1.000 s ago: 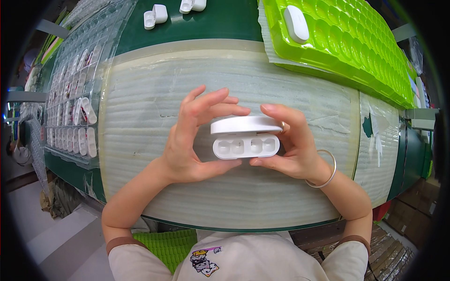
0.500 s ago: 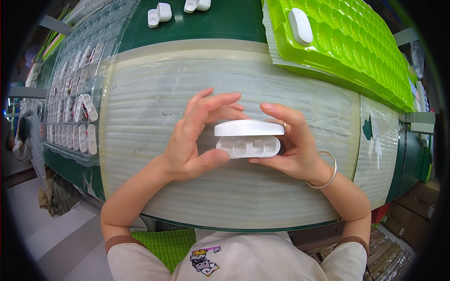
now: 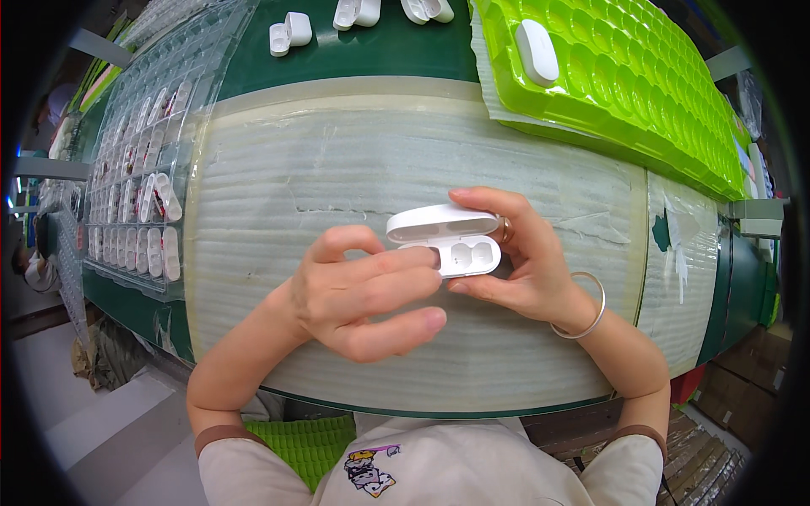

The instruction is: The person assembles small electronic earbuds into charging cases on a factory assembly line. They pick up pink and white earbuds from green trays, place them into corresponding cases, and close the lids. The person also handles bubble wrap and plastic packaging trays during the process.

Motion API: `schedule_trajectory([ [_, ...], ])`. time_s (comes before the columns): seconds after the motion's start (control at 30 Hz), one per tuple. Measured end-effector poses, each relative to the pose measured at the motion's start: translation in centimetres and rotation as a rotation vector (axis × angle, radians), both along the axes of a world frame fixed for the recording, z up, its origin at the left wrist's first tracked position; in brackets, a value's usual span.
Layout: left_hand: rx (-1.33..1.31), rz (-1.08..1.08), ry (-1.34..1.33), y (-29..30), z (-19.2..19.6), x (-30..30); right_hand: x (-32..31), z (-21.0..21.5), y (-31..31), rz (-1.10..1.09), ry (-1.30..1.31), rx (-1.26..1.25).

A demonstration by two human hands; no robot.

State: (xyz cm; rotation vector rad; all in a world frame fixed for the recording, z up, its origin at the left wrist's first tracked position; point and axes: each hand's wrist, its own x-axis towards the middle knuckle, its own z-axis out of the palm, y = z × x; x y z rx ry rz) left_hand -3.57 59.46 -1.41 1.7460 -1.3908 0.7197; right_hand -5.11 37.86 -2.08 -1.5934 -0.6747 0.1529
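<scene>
An open white earbud case (image 3: 449, 239) with its lid flipped up is held above a pale foam mat (image 3: 337, 169). My right hand (image 3: 523, 257) grips the case from the right, fingers behind the lid and thumb under the base. My left hand (image 3: 363, 291) lies across the case's left end, its index finger laid on the base near the earbud wells. The wells on the right side show as pale hollows; I cannot tell if earbuds sit in them.
A lime-green moulded tray (image 3: 641, 76) at the back right holds one closed white case (image 3: 537, 51). Several open white cases (image 3: 291, 32) lie on the green table at the back. A clear blister tray (image 3: 139, 185) of white parts runs along the left.
My left hand has swung from the case's left side across its front, the index finger now over the base. The case has shifted slightly right and tilted.
</scene>
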Motion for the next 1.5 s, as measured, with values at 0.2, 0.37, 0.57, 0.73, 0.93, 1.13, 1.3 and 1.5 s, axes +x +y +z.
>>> schedule_trajectory([
  [0.2, 0.026, -0.099, -0.111, -0.2, 0.4, 0.1, 0.1, 0.6, -0.3, 0.107, 0.186, 0.055],
  [0.37, 0.034, -0.092, -0.089, -0.1, 0.5, -0.2, -0.1, 0.8, 0.0, 0.139, 0.229, 0.038],
  [0.57, -0.271, -0.066, 0.109, 0.3, 0.5, 0.3, -0.1, 0.4, 0.2, 0.125, 0.071, -0.055],
  [0.73, 0.006, -0.164, 0.15, 0.0, -0.3, -0.5, 0.1, 1.8, 0.2, 0.175, 0.102, -0.151],
  [0.93, -0.032, -0.187, 0.117, -0.3, -0.5, -0.4, -0.1, 0.8, 0.2, 0.167, 0.123, -0.101],
  [1.13, 0.063, -0.176, 0.055, -0.8, -0.6, -0.4, 0.3, 1.8, 0.2, 0.249, 0.184, -0.215],
  [1.3, -0.162, -0.004, -0.003, 0.6, -0.3, 0.4, 0.0, 0.7, 0.6, 0.168, 0.014, -0.068],
  [1.5, -0.398, 0.198, 0.455, 1.3, -1.5, 2.2, 0.1, 0.3, 0.7, 0.108, -0.236, 0.026],
])
